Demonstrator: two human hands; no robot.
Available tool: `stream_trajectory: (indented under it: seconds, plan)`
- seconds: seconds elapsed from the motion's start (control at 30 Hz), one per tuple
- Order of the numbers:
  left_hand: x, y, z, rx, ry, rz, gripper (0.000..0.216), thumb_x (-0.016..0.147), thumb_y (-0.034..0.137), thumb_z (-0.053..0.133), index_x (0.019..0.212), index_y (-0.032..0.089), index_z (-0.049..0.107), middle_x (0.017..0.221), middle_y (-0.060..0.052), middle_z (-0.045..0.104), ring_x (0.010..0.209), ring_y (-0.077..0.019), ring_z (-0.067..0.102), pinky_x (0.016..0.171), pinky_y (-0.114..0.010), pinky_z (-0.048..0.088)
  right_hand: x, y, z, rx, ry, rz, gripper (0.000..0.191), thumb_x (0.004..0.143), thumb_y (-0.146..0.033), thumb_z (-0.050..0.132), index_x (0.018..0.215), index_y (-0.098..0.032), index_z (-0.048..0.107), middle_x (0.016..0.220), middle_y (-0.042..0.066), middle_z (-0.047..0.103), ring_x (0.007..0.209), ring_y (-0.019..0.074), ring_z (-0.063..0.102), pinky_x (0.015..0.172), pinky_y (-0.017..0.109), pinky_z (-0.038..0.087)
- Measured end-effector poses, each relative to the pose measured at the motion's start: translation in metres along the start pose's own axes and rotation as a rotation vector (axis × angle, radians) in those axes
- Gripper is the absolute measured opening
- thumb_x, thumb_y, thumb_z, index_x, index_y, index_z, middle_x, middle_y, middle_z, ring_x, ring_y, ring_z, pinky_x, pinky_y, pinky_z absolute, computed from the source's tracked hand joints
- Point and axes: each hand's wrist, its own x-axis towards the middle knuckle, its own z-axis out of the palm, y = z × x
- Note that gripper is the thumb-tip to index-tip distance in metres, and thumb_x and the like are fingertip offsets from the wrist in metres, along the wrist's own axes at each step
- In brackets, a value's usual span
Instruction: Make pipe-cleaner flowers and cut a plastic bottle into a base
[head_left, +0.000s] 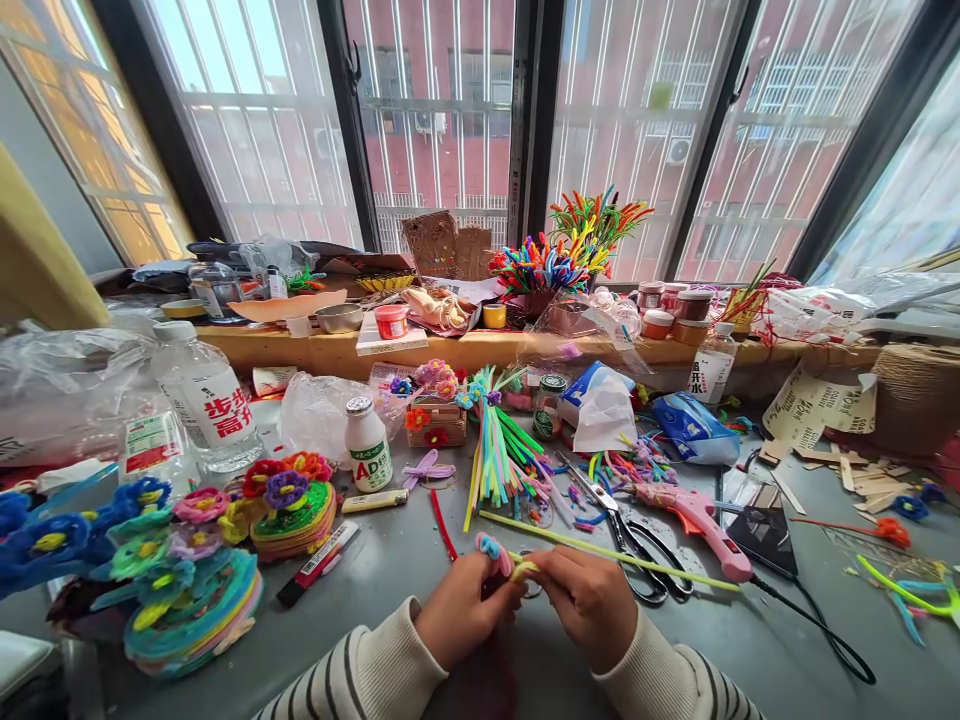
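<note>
My left hand (459, 610) pinches a small pink and blue pipe-cleaner flower (492, 551) at the near edge of the grey table (390, 590). My right hand (589, 600) grips the yellow-green pipe cleaner (622, 556) where it meets the flower; its long end runs off to the right. Both hands touch in the middle, in striped sleeves. Black-handled scissors (634, 540) lie just beyond my right hand.
A pink glue gun (694, 520) with its black cord lies at right. A bundle of coloured pipe cleaners (499, 450) sits mid-table. Stacks of finished flower coasters (187, 590) fill the left. Bottles (206, 400), bags and jars crowd the wooden shelf (450, 350).
</note>
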Motion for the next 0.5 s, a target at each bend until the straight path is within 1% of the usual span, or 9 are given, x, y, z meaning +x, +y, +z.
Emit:
stream_trajectory:
  seconds: [0.13, 0.17, 0.23, 0.3, 0.33, 0.4, 0.43, 0.5]
  plan:
    - [0.0, 0.003, -0.003, -0.097, -0.013, -0.008, 0.037, 0.064, 0.05, 0.048, 0.062, 0.013, 0.044, 0.057, -0.001, 0.049, 0.052, -0.0094, 0.045, 0.053, -0.022, 0.038, 0.002, 0.002, -0.001, 0.008, 0.025, -0.047, 0.031, 0.084, -0.025, 0.031, 0.089, -0.015, 0.059, 0.064, 0.005, 0.063, 0.052, 0.0112, 0.056, 0.048, 0.019, 0.043]
    - [0.0, 0.004, -0.004, -0.124, -0.027, -0.018, 0.039, 0.063, 0.051, 0.048, 0.062, 0.012, 0.045, 0.057, -0.001, 0.049, 0.052, -0.0094, 0.045, 0.053, -0.022, 0.038, 0.002, 0.002, 0.0, -0.009, 0.041, -0.049, 0.031, 0.084, -0.024, 0.029, 0.09, -0.014, 0.059, 0.064, 0.005, 0.063, 0.051, 0.0112, 0.056, 0.048, 0.019, 0.043]
    - [0.0, 0.006, -0.005, -0.167, -0.065, -0.037, 0.041, 0.061, 0.052, 0.049, 0.064, 0.012, 0.047, 0.057, -0.001, 0.05, 0.052, -0.0095, 0.047, 0.052, -0.022, 0.038, 0.001, 0.001, 0.001, -0.05, 0.078, -0.035, 0.031, 0.084, -0.022, 0.029, 0.085, -0.015, 0.06, 0.062, 0.005, 0.062, 0.05, 0.0116, 0.056, 0.048, 0.02, 0.043]
    - [0.001, 0.008, -0.005, -0.216, -0.076, -0.05, 0.041, 0.06, 0.052, 0.051, 0.065, 0.012, 0.049, 0.055, 0.0, 0.051, 0.051, -0.0094, 0.048, 0.052, -0.022, 0.039, -0.001, 0.0, 0.002, -0.081, 0.117, -0.016, 0.028, 0.082, -0.021, 0.033, 0.082, -0.015, 0.06, 0.061, 0.005, 0.062, 0.053, 0.0127, 0.057, 0.051, 0.021, 0.044]
    - [0.001, 0.008, -0.005, -0.248, -0.072, -0.053, 0.041, 0.06, 0.052, 0.052, 0.066, 0.012, 0.05, 0.054, 0.0, 0.052, 0.05, -0.0093, 0.049, 0.051, -0.022, 0.039, -0.001, 0.0, 0.002, -0.078, 0.131, -0.018, 0.026, 0.082, -0.02, 0.035, 0.083, -0.015, 0.06, 0.062, 0.005, 0.062, 0.056, 0.0132, 0.058, 0.053, 0.021, 0.045]
    - [0.002, 0.008, -0.007, -0.314, -0.052, -0.051, 0.04, 0.058, 0.05, 0.055, 0.066, 0.011, 0.052, 0.053, 0.0, 0.053, 0.05, -0.0093, 0.051, 0.052, -0.022, 0.04, -0.002, -0.001, 0.002, -0.021, 0.149, -0.049, 0.023, 0.08, -0.017, 0.038, 0.092, -0.015, 0.057, 0.069, 0.006, 0.063, 0.063, 0.0136, 0.059, 0.058, 0.022, 0.046]
    - [0.003, 0.008, -0.01, -0.352, -0.029, -0.052, 0.039, 0.057, 0.049, 0.057, 0.065, 0.011, 0.052, 0.053, 0.0, 0.054, 0.05, -0.0094, 0.051, 0.053, -0.022, 0.041, -0.002, -0.001, 0.002, 0.025, 0.159, -0.062, 0.024, 0.079, -0.015, 0.04, 0.098, -0.015, 0.054, 0.075, 0.006, 0.063, 0.068, 0.0136, 0.059, 0.062, 0.022, 0.046]
    - [0.005, 0.006, -0.018, -0.438, 0.068, -0.075, 0.038, 0.053, 0.047, 0.061, 0.064, 0.011, 0.051, 0.053, 0.0, 0.056, 0.049, -0.0096, 0.053, 0.053, -0.022, 0.042, -0.002, -0.002, 0.002, 0.116, 0.192, -0.053, 0.03, 0.078, -0.011, 0.041, 0.106, -0.017, 0.048, 0.086, 0.006, 0.061, 0.075, 0.0129, 0.057, 0.067, 0.022, 0.046]
